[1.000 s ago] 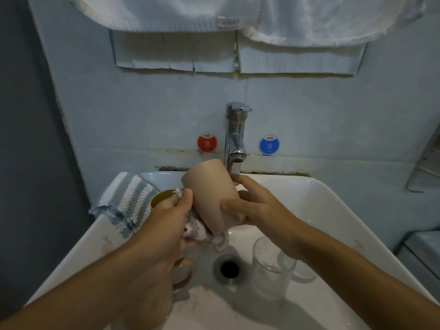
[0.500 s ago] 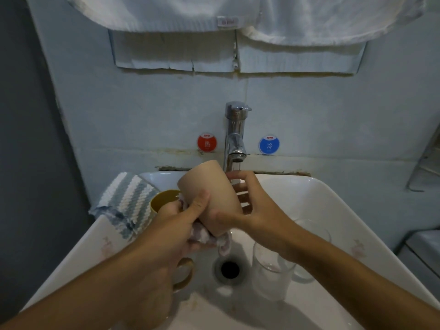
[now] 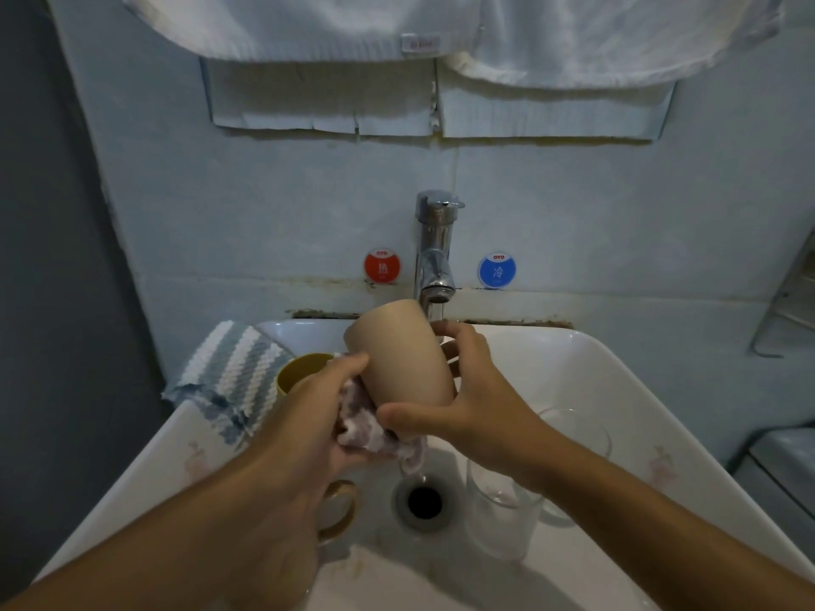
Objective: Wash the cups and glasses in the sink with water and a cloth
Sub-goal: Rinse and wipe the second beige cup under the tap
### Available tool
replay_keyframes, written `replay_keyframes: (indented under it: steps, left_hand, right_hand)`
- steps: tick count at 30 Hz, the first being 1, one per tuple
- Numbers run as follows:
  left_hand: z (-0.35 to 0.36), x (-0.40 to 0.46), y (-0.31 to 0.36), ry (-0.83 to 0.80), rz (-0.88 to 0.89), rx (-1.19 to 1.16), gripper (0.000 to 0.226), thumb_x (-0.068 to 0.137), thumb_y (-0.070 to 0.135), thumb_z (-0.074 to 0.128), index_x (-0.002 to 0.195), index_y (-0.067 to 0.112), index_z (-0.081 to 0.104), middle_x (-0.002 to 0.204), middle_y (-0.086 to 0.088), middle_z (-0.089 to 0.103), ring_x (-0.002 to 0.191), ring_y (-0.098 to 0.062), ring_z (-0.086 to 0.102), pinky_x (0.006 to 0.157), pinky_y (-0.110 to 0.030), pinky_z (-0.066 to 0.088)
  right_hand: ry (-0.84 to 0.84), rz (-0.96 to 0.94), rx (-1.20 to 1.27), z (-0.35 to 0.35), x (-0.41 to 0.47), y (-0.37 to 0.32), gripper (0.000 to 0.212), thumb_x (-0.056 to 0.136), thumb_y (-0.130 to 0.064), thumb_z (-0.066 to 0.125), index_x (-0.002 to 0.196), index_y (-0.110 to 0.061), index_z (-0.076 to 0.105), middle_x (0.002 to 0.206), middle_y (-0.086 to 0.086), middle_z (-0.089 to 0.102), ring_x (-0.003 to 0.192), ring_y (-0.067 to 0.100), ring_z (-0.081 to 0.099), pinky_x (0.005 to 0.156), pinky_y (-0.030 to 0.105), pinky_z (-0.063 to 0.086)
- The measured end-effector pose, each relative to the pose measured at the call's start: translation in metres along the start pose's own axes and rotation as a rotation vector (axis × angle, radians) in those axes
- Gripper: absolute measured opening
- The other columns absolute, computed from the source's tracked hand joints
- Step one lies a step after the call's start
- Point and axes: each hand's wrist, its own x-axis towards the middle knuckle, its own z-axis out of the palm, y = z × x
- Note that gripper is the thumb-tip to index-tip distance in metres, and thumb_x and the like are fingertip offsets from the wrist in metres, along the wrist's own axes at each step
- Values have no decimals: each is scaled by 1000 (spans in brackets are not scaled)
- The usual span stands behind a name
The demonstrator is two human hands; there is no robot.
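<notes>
Beige cup (image 3: 403,359) in right hand (image 3: 463,403) grip under faucet (image 3: 434,253); cloth (image 3: 366,427) seemingly bunched in left hand (image 3: 304,416).

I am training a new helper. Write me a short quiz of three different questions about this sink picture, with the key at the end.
1. True or false: water runs from the faucet.
2. Which hand presses the cloth against the beige cup? A) left hand B) right hand
3. Fill in: two clear glasses stand in the sink, to the ____ of the drain.

Key: 1 true; 2 A; 3 right. The yellow mug stands on the other side.
</notes>
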Motion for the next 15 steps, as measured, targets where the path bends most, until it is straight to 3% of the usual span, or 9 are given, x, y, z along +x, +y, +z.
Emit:
replay_keyframes:
  steps: [2, 4, 6, 8, 10, 12, 15]
  left_hand:
    - [0, 0, -1, -18, 12, 115, 55, 78, 50, 63, 113, 7, 60, 84, -17, 75, 73, -28, 74, 56, -35, 59]
    - [-1, -2, -4, 7, 76, 207, 59, 76, 47, 67, 111, -1, 61, 82, -18, 75, 74, -32, 74, 69, -43, 61]
    - [-4, -3, -5, 29, 135, 232, 51, 85, 42, 64, 109, -3, 64, 86, -23, 74, 76, -34, 74, 73, -44, 60]
    - [-6, -3, -6, 54, 181, 211, 41, 91, 36, 61, 108, 0, 66, 85, -20, 74, 71, -29, 74, 58, -34, 59]
    - [-6, -3, -5, 47, 197, 179, 34, 93, 32, 59, 110, 4, 66, 89, -15, 76, 76, -28, 74, 56, -31, 58]
    - [-6, -3, -5, 62, 222, 193, 28, 94, 30, 59, 111, 8, 66, 90, -10, 76, 78, -25, 75, 56, -30, 58]
    - [-10, 1, -9, 125, 241, 211, 22, 97, 25, 58, 112, 11, 66, 93, -8, 76, 81, -24, 74, 63, -36, 59]
  right_hand:
    - [-13, -24, 6, 3, -1, -1, 101, 63, -45, 88, 139, -38, 22, 131, -14, 31, 112, 5, 48, 83, 24, 58]
    - [-49, -45, 36, 4, -1, 0, 101, 63, -46, 88, 139, -39, 22, 131, -14, 31, 114, 5, 49, 81, 23, 58]
    - [-102, -38, 110, 3, 0, 1, 96, 68, -46, 86, 141, -41, 24, 133, -12, 34, 114, 6, 51, 80, 22, 58]
    - [-125, -9, 221, 0, 2, 3, 87, 73, -45, 76, 143, -44, 26, 133, -12, 40, 114, 7, 53, 84, 24, 56]
    - [-126, 20, 291, -3, 4, 1, 76, 79, -42, 66, 143, -45, 26, 127, -18, 44, 111, 3, 52, 78, 15, 52]
    - [-108, 27, 300, -4, 5, 1, 70, 88, -33, 69, 143, -42, 27, 123, -19, 45, 106, 2, 53, 68, 8, 51]
    - [-40, 18, 194, -4, 4, 1, 77, 82, -34, 77, 143, -38, 30, 125, -18, 46, 105, 3, 55, 70, 13, 54]
